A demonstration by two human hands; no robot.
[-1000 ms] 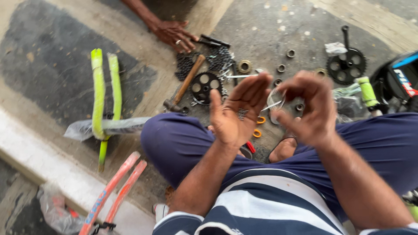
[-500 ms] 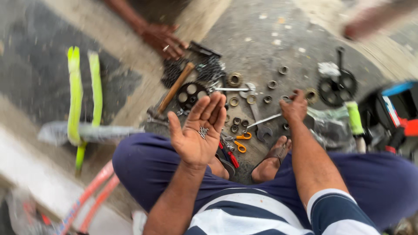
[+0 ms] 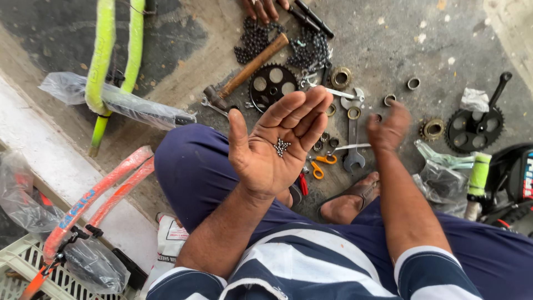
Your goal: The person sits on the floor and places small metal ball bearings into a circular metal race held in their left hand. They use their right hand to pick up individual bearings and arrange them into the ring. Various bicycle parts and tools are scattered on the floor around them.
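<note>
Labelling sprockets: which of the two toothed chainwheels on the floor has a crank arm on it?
The black chainwheel with crank arm at far right, beyond the right hand. The bare chainwheel by the hammer, above the left hand, has none.

left hand point(image 3: 277, 144) cupped palm-up, right hand point(image 3: 388, 125) blurred, seemingly lowered

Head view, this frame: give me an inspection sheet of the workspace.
Surface: bare concrete floor, stained.
Job's things: small steel balls cupped in the left hand, palm up.
Clutter: hammer, chainring, wrench, bike chain, crank with sprocket.
Hands: right hand blurred, low over the small parts by the wrench; another person's hand at the top edge.
Cables: nothing seen.
Surroundings: green fork, orange fork, white crate.
</note>
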